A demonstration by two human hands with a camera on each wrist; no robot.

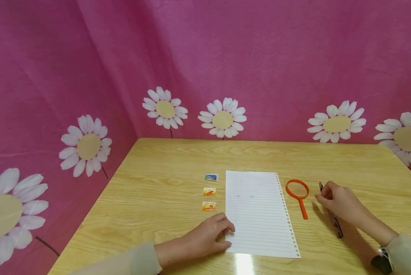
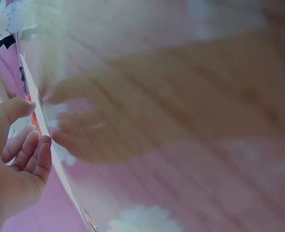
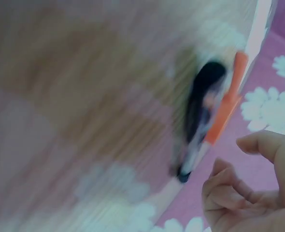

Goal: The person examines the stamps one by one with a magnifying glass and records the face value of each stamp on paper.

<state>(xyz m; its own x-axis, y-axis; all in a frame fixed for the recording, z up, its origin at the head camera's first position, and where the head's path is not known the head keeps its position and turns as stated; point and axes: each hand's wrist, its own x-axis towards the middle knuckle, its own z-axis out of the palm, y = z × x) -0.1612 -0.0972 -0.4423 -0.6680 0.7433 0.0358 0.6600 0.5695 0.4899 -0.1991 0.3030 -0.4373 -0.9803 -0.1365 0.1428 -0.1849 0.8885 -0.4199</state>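
Note:
A lined sheet of paper with punched holes down its right side lies on the table, with faint handwritten figures near its upper part. My left hand rests at the sheet's lower left edge, fingers loosely bent and nothing between them. Over on the right, my right hand hovers above a dark pen and hides its middle. In the right wrist view, thumb and fingers stand apart, and the pen lies beyond them on the table. An orange magnifying glass lies between sheet and pen.
Three small stamps form a column left of the sheet: a blue one, a yellow one and an orange one. The wooden table meets a pink curtain with white flowers at its back and left.

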